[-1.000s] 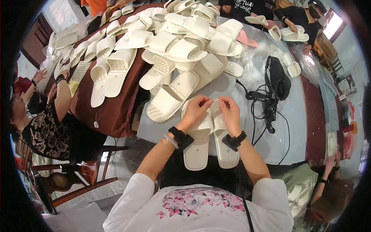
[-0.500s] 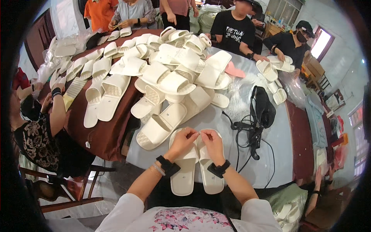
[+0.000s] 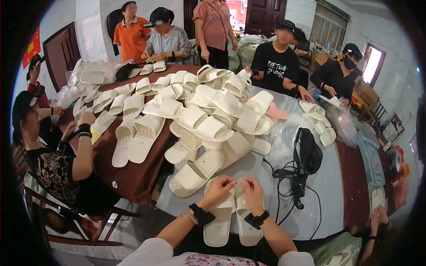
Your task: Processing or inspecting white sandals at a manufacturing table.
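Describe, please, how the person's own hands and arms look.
The left hand and right hand wear no gloves. Each wrist carries a black strap with a boxy black module; the left also has a pale bracelet. White short sleeves show below.

Ahead and to the left of the left hand (image 3: 222, 188), a heap of white slippers (image 3: 211, 126) blocks the way, its nearest slipper (image 3: 188, 179) lying just beside that hand. To the right of the right hand (image 3: 252, 195), a narrow bare strip of the grey surface (image 3: 269, 188) leads to loose black cords (image 3: 286, 188), with a black bag (image 3: 308, 153) and crumpled clear plastic (image 3: 286, 135) farther off. Beyond the cords, a wider open stretch runs to the brown cloth (image 3: 353, 190).
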The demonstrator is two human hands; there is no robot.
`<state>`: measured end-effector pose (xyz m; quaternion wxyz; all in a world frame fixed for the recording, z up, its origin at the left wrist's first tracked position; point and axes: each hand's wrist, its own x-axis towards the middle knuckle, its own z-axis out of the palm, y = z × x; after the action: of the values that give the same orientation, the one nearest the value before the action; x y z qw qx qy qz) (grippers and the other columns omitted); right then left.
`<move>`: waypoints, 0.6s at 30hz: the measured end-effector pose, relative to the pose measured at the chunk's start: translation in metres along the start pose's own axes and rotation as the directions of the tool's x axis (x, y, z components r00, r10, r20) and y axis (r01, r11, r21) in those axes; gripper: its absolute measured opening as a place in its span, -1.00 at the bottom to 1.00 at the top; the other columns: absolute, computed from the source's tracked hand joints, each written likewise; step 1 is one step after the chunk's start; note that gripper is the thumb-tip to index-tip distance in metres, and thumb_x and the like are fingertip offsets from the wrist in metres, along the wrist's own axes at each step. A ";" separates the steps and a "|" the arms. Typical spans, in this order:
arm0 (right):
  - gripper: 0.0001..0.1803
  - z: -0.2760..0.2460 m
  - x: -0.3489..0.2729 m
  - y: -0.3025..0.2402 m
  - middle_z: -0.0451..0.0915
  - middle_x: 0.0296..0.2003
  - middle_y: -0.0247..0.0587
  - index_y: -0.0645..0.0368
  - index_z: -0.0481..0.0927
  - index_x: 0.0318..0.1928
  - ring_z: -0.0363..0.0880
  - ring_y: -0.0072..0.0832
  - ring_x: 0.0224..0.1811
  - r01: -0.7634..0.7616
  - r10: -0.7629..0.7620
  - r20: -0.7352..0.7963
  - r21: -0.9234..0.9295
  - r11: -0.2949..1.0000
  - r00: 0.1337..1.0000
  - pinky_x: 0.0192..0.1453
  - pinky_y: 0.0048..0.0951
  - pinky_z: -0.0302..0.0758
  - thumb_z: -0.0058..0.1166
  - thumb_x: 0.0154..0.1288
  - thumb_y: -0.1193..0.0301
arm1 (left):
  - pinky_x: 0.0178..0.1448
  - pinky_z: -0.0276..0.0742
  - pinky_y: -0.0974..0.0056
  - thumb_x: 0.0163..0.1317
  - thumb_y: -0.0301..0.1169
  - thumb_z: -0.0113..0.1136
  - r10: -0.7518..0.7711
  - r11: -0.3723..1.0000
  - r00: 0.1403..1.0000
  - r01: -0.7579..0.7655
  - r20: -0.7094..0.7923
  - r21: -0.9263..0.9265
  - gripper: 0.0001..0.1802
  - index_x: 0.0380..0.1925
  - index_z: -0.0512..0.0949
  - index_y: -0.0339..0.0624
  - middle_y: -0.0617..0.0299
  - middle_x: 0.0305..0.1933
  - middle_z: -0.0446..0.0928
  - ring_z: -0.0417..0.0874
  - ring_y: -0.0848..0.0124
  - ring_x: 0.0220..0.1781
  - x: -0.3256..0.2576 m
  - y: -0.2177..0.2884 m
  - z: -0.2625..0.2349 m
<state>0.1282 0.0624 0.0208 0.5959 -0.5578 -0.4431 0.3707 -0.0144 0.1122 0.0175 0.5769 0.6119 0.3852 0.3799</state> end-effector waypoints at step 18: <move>-0.87 0.000 0.001 0.000 0.50 -0.41 -0.40 0.27 0.51 -0.26 0.40 -0.71 -0.40 0.019 -0.019 -0.006 0.007 1.000 1.000 -0.30 -0.67 0.37 0.04 0.22 0.46 | -0.32 0.33 0.44 0.20 -0.36 0.10 -0.021 0.998 1.000 0.020 0.020 0.060 -0.81 -0.32 0.49 -0.28 0.33 -0.44 0.44 0.37 0.58 -0.41 -0.005 0.024 0.002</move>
<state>0.1284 0.0629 0.0207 0.6026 -0.5527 -0.4454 0.3648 -0.0144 0.1058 0.0414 0.5660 0.6289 0.3967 0.3561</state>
